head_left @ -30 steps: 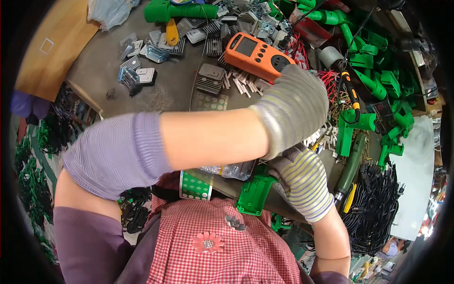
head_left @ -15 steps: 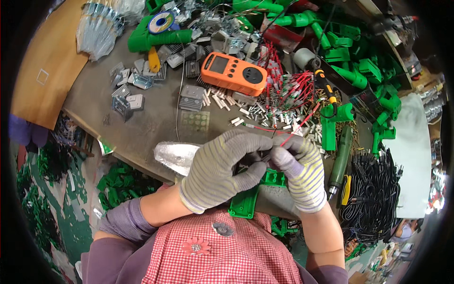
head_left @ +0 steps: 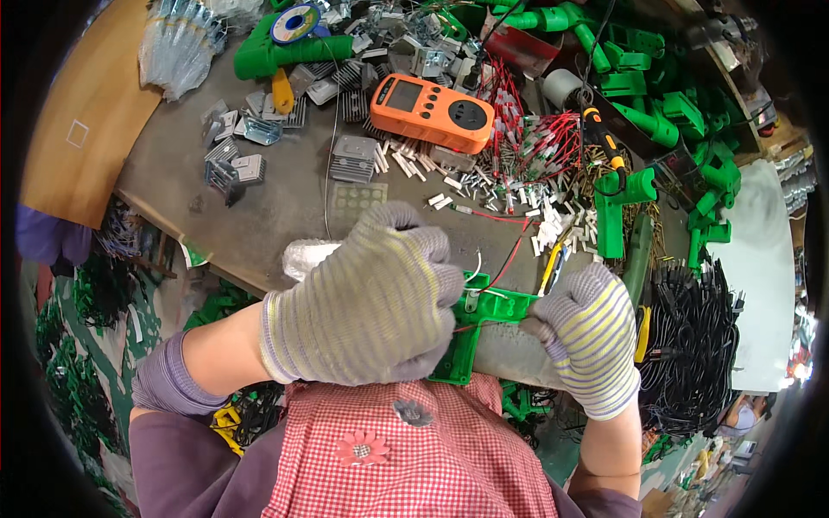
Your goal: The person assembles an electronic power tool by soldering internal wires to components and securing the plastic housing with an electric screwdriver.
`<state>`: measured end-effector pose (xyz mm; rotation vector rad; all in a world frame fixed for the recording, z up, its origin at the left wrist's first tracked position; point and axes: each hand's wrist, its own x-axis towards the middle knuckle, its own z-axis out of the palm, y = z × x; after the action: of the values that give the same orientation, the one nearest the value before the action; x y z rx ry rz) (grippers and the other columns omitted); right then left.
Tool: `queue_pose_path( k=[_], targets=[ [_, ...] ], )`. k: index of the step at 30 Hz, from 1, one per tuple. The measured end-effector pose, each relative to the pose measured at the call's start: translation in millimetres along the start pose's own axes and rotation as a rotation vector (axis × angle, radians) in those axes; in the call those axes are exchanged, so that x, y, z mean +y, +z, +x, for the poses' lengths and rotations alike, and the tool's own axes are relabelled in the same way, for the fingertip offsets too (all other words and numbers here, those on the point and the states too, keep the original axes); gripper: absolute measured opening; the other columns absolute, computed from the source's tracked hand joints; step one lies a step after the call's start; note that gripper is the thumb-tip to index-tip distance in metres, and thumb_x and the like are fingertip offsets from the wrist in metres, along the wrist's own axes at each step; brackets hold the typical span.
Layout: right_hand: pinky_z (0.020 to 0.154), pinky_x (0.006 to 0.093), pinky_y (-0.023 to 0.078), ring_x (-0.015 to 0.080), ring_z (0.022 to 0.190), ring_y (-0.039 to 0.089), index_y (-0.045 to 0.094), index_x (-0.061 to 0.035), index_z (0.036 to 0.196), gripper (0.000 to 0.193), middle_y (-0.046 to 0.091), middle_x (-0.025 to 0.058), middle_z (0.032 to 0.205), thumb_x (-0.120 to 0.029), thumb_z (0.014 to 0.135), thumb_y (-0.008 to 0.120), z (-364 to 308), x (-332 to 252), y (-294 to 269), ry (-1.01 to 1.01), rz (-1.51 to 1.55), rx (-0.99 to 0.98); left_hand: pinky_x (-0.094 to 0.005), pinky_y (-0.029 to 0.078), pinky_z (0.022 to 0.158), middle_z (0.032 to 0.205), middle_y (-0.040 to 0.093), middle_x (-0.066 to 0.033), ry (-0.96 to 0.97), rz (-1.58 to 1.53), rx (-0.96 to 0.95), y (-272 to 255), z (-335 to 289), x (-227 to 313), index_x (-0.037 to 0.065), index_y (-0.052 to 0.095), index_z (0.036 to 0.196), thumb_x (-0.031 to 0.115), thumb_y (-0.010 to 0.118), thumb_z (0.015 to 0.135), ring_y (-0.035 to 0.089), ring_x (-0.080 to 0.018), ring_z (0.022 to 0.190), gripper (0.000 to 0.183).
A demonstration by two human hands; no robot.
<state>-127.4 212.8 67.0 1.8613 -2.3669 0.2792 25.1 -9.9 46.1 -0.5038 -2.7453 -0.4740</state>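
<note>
A green plastic housing (head_left: pixel 466 350), shaped like a T, lies at the table's front edge with its open side up. Red, black and white wires (head_left: pixel 509 263) come out of its upper part. My left hand (head_left: pixel 371 302), in a striped glove, is closed beside the housing and covers part of it. Its fingertips face away, so what it grips is hidden. My right hand (head_left: pixel 591 337), gloved too, is closed in a pinch at the housing's right end. A thin wire (head_left: pixel 492 324) runs across the housing to its fingertips.
Beyond my hands lie an orange meter (head_left: pixel 432 114), white sleeves (head_left: pixel 557 229) and red-wired parts (head_left: pixel 544 142). A yellow-handled tool (head_left: pixel 553 268) is beside my right hand. Bundled black cables (head_left: pixel 695 337) sit at the right, metal heat sinks (head_left: pixel 352 158) at the left.
My hands have moved apart: the left toward the left and nearer me, the right toward the right and lower. More of the green housing and its wires now shows between them.
</note>
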Motion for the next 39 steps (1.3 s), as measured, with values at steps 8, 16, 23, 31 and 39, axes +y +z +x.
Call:
queue_pose_path(
  k=[8,16,23,31,39],
  targets=[
    [0.071,0.0315,0.049,0.0164,0.076,0.064,0.071,-0.0035,0.088,0.013,0.068,0.0075,0.081,-0.008,0.079,0.079,-46.6,-2.5,23.3,0.695,0.998,0.208,-0.0472,0.042,0.086,0.082,0.063,-0.0073,-0.244,-0.209,-0.119,18.9,-5.6,-0.7,0.016,0.069,0.069,0.052,0.066,0.082,0.06,-0.0296,0.093,0.038],
    [0.072,0.0355,0.053,0.027,0.076,0.067,0.073,-0.0044,0.092,0.011,0.069,0.0099,0.085,-0.008,0.082,0.077,-27.0,-22.9,53.0,0.416,0.776,0.141,-0.0433,0.048,0.086,0.084,0.067,-0.0095,-0.265,-0.443,0.221,75.2,21.6,-20.6,0.009,0.077,0.087,0.026,0.074,0.08,0.063,-0.03,0.091,0.019],
    [0.069,0.0402,0.054,0.0322,0.077,0.067,0.072,-0.0101,0.091,0.012,0.068,0.0091,0.087,-0.007,0.079,0.073,-10.1,-29.8,63.7,0.219,0.422,0.117,-0.0388,0.051,0.082,0.086,0.071,-0.0089,-0.334,-0.745,0.37,77.8,15.1,-23.2,0.008,0.079,0.093,0.023,0.073,0.087,0.065,-0.0277,0.088,0.017],
    [0.068,0.0404,0.054,0.0323,0.076,0.067,0.072,-0.0071,0.089,0.012,0.067,0.01,0.087,-0.007,0.076,0.07,-2.9,-29.2,54.5,0.204,0.34,-0.016,-0.0395,0.051,0.085,0.092,0.072,-0.0075,-0.372,-0.678,0.492,85.0,11.0,-21.3,0.01,0.079,0.096,0.025,0.074,0.087,0.066,-0.0282,0.093,0.018],
    [0.062,0.0392,0.052,0.0304,0.073,0.066,0.07,-0.0096,0.089,0.03,0.066,0.0089,0.087,-0.007,0.063,0.084,-6.3,-25.9,63.8,0.067,0.259,0.061,-0.0439,0.052,0.084,0.09,0.07,-0.0144,-0.361,-0.735,0.487,85.5,11.2,-21.7,0.005,0.075,0.094,0.026,0.074,0.084,0.066,-0.0349,0.088,0.023]
  ],
)
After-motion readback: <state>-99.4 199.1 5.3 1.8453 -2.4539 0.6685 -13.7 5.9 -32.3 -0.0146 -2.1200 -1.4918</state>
